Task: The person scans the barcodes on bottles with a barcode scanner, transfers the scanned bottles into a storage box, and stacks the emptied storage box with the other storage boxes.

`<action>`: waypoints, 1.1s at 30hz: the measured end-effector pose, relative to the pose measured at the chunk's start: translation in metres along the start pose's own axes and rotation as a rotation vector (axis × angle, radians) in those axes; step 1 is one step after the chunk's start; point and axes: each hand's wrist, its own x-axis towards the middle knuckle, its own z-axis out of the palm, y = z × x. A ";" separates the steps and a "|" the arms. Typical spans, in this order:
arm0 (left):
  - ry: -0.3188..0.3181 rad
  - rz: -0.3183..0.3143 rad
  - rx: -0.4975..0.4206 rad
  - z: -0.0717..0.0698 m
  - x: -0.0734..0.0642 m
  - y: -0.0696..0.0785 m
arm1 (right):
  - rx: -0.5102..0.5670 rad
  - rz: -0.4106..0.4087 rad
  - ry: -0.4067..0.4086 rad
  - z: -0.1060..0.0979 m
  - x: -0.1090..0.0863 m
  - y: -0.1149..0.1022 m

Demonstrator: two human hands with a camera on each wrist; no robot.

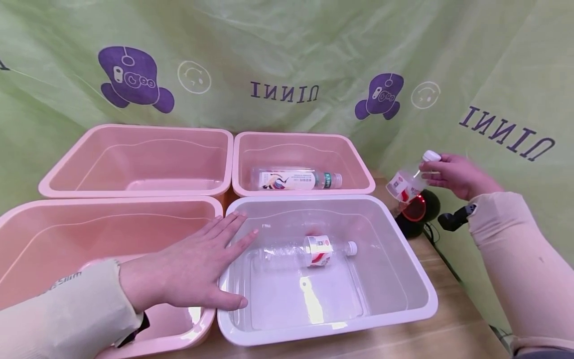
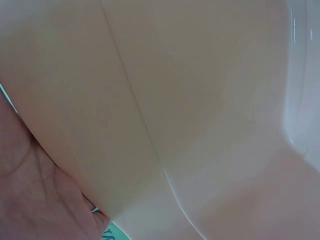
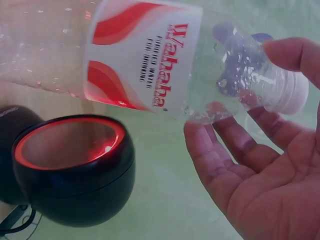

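Note:
My right hand (image 1: 459, 177) pinches a clear plastic water bottle (image 3: 140, 57) by its neck, just below the white cap. The bottle has a red and white label and tilts above the right of the table, outside the bins. With fingers spread, my left hand (image 1: 188, 274) lies over the adjoining rims of the front pink bin (image 1: 112, 207) and the light grey bin (image 1: 403, 319). In the left wrist view part of its palm (image 2: 40, 185) shows beside a bin wall. A similar bottle (image 1: 318, 251) lies on its side inside the grey bin.
Behind stand two more pink bins; the back right one (image 1: 305, 135) holds a bottle with a white label (image 1: 289, 180). A round black device with a red-lit ring (image 3: 85, 190) stands beyond the grey bin, on the wooden table (image 1: 448, 284). A green printed cloth (image 1: 287, 45) hangs behind.

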 end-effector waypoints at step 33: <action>-0.007 -0.009 0.017 0.000 0.000 0.001 | -0.210 -0.009 -0.048 -0.003 -0.001 0.020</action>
